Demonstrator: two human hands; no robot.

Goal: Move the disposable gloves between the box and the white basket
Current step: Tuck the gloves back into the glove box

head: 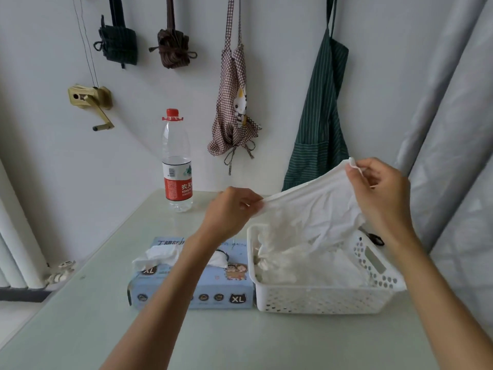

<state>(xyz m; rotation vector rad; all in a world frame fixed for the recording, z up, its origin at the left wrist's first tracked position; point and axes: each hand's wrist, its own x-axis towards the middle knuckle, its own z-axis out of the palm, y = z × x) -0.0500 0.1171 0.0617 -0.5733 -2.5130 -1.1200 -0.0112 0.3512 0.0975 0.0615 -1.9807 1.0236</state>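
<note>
We've got one thin translucent white disposable glove (314,217) stretched by its cuff: left hand (229,209) pinches one edge, right hand (378,193) the other. Glove hangs below fingertips, over white perforated plastic basket (333,297). Looks mid-transfer; direction unclear. Next: lower & release, or carry to blue cardboard glove box (192,292).

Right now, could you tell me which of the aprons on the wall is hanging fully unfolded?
The green striped apron on the right hangs open; the checked apron is knotted and the two dark ones are bundled.
</note>
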